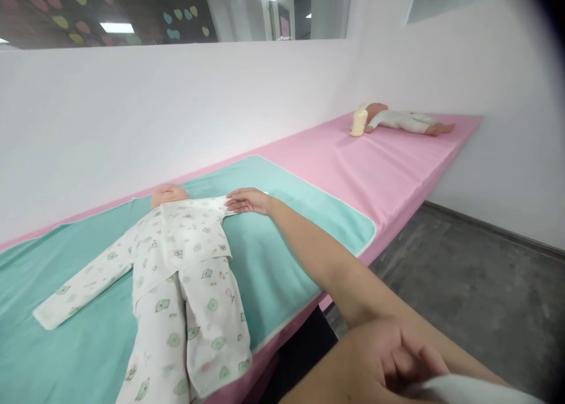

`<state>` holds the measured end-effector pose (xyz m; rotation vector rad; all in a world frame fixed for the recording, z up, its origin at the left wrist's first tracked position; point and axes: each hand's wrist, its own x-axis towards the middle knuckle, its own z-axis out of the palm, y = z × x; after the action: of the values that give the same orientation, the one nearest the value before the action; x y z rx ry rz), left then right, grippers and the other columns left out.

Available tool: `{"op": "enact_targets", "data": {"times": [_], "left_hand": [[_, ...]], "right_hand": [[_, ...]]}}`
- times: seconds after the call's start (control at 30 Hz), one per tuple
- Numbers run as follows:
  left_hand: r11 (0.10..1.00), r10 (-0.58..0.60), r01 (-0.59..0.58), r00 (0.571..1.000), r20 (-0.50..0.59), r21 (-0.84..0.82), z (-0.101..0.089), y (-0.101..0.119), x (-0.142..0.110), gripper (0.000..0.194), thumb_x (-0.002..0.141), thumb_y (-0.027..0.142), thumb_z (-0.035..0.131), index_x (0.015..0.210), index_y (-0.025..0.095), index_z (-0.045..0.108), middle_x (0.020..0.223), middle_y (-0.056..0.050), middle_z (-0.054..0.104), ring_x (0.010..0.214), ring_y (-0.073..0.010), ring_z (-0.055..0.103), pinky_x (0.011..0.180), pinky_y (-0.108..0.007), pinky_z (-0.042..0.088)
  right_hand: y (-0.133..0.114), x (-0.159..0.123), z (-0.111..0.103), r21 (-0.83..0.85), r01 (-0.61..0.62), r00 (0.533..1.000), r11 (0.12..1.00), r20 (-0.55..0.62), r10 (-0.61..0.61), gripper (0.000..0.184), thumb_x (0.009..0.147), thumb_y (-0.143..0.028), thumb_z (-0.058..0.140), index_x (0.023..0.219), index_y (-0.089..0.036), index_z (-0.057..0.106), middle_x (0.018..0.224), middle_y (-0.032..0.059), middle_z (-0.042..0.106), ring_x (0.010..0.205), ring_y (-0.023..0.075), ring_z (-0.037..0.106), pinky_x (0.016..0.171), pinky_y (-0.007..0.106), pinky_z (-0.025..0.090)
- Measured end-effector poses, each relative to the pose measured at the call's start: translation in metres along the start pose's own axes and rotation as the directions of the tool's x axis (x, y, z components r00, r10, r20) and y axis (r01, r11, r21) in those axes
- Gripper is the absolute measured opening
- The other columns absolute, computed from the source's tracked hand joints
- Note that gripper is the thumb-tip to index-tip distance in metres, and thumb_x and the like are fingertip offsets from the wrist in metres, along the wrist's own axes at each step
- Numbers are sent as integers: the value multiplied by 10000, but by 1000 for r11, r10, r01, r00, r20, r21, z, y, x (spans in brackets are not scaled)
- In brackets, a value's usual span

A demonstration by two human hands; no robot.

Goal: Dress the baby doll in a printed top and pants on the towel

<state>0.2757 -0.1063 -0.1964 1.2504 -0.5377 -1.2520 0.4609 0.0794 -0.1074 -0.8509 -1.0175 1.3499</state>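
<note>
A baby doll (170,193) lies on its back on a teal mat (282,251), dressed in white pajamas (180,233) with a green animal print. Its sleeve on the left side of the picture stretches out flat. My right hand (249,201) rests on the other sleeve, near the cuff, with fingers extended and laid over the fabric. At the bottom right, my left hand (392,354) crosses over my right forearm. Its fingers curl at a white sleeve (472,389) on my right arm; the frame edge cuts off part of this.
A pink-covered table (322,162) runs along the white wall. At its far end lie a second doll (406,120) in white clothing and a cream bottle (359,121) standing upright. A window (154,9) is above, and dark grey floor (463,274) shows at right.
</note>
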Motion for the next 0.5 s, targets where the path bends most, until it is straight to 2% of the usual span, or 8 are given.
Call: {"op": "enact_targets", "data": {"times": [0.03,0.07,0.1,0.17,0.23,0.27,0.33,0.5], "left_hand": [[992,17,38,905,-426,120,9,15,11,567,784,310,78,254,148,-40,404,-78,473,574,-79,508,435,-301,281],[987,69,56,700,-710,151,19,31,21,656,851,390,264,254,139,169,419,-62,511,601,-63,546,483,-280,300],[986,92,53,629,-772,160,28,46,29,618,861,417,452,307,157,364,475,-75,584,660,-74,575,520,-272,327],[985,125,35,538,-833,170,46,75,36,427,848,478,526,517,213,578,637,-60,633,751,-87,596,574,-274,365],[985,166,1,311,-936,175,59,102,37,279,852,523,504,797,288,645,797,-45,631,818,-119,589,628,-295,394],[986,159,9,233,-959,166,64,113,35,261,856,531,487,925,319,622,851,-40,617,835,-135,579,656,-309,401],[990,129,35,158,-979,136,67,132,32,291,870,526,445,1076,348,547,906,-39,586,857,-160,556,703,-332,405],[983,160,63,148,-976,170,56,150,27,359,896,516,334,1106,306,536,992,-59,559,939,-206,525,771,-357,415]], "right_hand": [[0,0,0,-2,0,1000,1000,-7,0,158,807,-193,583,950,-140,624,951,96,697,829,171,680,769,293,553],[0,0,1,-4,0,1000,1000,-18,0,155,805,-189,584,947,-141,624,949,95,698,827,168,680,766,290,553],[0,0,1,-8,-3,1000,1000,-27,2,152,803,-186,586,944,-142,625,948,94,699,827,165,680,765,287,553],[0,0,1,-16,-7,999,1000,-35,7,150,799,-185,594,938,-144,629,948,95,700,832,163,680,768,282,553],[1,0,1,-23,-8,1000,1000,-27,7,153,795,-192,603,937,-142,633,948,98,699,833,166,680,767,282,554],[1,0,0,-24,-5,1000,1000,-20,4,156,793,-196,607,936,-141,635,946,100,699,833,169,680,766,283,554],[2,1,-1,-26,3,1000,1000,-8,-3,161,787,-198,615,935,-137,636,937,101,700,832,174,681,769,288,554],[5,1,1,-45,19,999,999,-31,-20,143,779,-190,622,913,-140,639,900,89,704,811,162,682,785,287,550]]}}
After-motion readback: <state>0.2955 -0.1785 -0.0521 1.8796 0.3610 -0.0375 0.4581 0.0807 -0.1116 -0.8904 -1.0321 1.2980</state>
